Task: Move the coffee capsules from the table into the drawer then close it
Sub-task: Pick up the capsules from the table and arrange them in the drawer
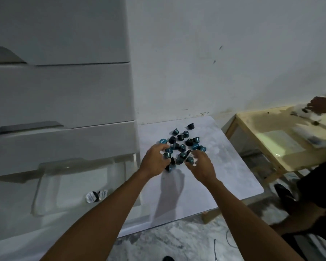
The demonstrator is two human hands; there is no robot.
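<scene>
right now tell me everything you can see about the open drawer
The open drawer is the lowest of a pale plastic stack, left of the white table. It is pulled out toward the camera, with see-through walls and a recessed grip at its front. A few coffee capsules lie near its right side, foil lids showing; the rest of the floor looks bare. Neither hand touches it.
</scene>
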